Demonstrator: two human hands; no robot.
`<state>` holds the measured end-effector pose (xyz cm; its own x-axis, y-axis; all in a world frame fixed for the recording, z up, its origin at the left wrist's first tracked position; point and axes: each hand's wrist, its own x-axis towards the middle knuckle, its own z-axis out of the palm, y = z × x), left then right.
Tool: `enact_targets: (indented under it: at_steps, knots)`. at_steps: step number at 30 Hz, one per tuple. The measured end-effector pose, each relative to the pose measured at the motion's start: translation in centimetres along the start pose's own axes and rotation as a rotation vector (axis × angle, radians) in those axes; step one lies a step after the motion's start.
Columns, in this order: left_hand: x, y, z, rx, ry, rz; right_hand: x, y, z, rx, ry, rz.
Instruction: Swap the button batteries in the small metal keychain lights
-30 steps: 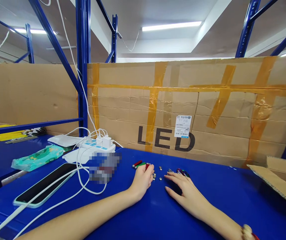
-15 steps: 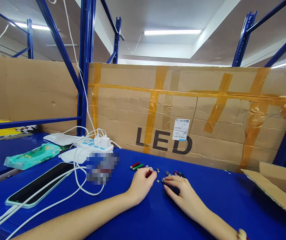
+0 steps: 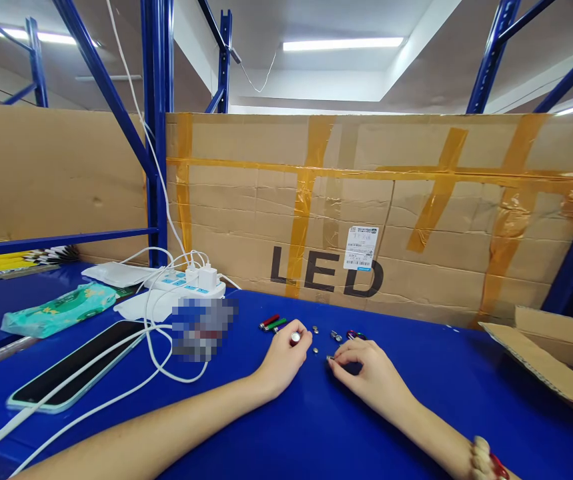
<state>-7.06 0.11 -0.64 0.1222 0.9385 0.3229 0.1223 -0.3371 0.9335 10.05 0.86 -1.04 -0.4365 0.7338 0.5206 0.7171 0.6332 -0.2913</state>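
Observation:
My left hand point(image 3: 286, 357) is closed around a small dark red metal tube point(image 3: 295, 339), whose pale round end faces me. My right hand point(image 3: 366, 370) pinches a tiny silver piece point(image 3: 330, 359) between thumb and fingertips, low over the blue table; its kind is too small to tell. Between the hands lie two small round silver discs like button cells, a far disc point(image 3: 315, 330) and a near disc point(image 3: 315, 351). Small metal clasps point(image 3: 336, 336) rest just beyond my right fingers, beside coloured shiny pieces point(image 3: 355, 335) partly hidden by that hand. Past my left hand lie slim red, green and purple tubes point(image 3: 270, 323).
On the left are a phone point(image 3: 81, 363) with white cables across it, a power strip point(image 3: 206, 288) with plugs, and a teal soft packet point(image 3: 61, 309). A taped cardboard panel point(image 3: 246, 200) stands behind the table. An open carton point(image 3: 541, 360) is at right.
My left hand has turned the red tube so its end points toward me. My right fingers have drawn together on the tiny silver piece. The view has tilted slightly down.

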Motion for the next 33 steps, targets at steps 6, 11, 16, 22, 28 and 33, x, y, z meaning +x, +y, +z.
enact_targets:
  at_steps: [6, 11, 16, 22, 28, 33]
  knots:
    - [0.2, -0.2, -0.2, 0.108, 0.035, 0.039, 0.1, 0.3, 0.1, 0.042, -0.006, -0.031]
    - [0.4, -0.6, -0.3, 0.091, 0.040, 0.001, 0.1, 0.1, -0.3, 0.049, -0.039, 0.022]
    - [0.5, -0.8, -0.3, 0.127, 0.042, 0.018, 0.0, 0.2, -0.2, 0.045, -0.077, 0.014]
    - [0.3, -0.5, -0.2, 0.211, 0.063, 0.057, 0.0, 0.0, -0.4, 0.055, -0.130, 0.018]
    - [-0.7, 0.5, 0.0, 0.304, -0.070, -0.050, 0.1, 0.0, -0.4, 0.085, -0.168, 0.051]
    - [-1.4, 1.1, -0.2, 0.370, -0.075, 0.040, 0.0, 0.3, -0.3, 0.090, -0.140, 0.074]
